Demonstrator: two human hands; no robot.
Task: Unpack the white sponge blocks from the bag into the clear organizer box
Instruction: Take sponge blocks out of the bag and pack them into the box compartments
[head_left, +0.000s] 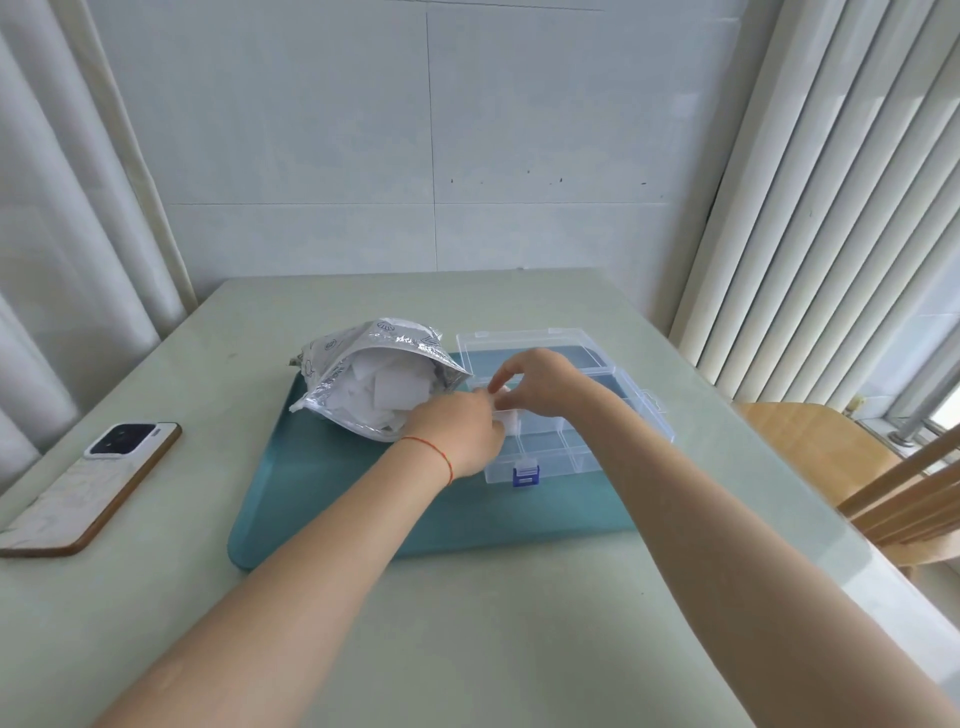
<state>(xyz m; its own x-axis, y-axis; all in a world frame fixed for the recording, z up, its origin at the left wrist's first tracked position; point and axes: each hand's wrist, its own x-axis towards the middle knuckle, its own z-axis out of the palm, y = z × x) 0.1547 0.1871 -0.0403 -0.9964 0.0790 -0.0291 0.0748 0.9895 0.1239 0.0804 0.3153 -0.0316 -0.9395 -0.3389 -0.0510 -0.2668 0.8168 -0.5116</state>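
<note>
Both hands meet over the clear organizer box (571, 415): left hand (457, 436) and right hand (540, 382) fingers pinch one white sponge block (509, 418).

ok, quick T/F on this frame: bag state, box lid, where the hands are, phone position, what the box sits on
1. The bag lies on its side, mouth open, with white sponge blocks showing inside. True.
2. The clear organizer box has its lid shut. False: the lid is swung open toward the wall.
3. Both hands meet over the box's left compartments, left hand and right hand on a white sponge block. True.
4. The phone lies right of the box. False: it lies far left on the table.
5. Bag and box sit on a teal tray. True.
</note>
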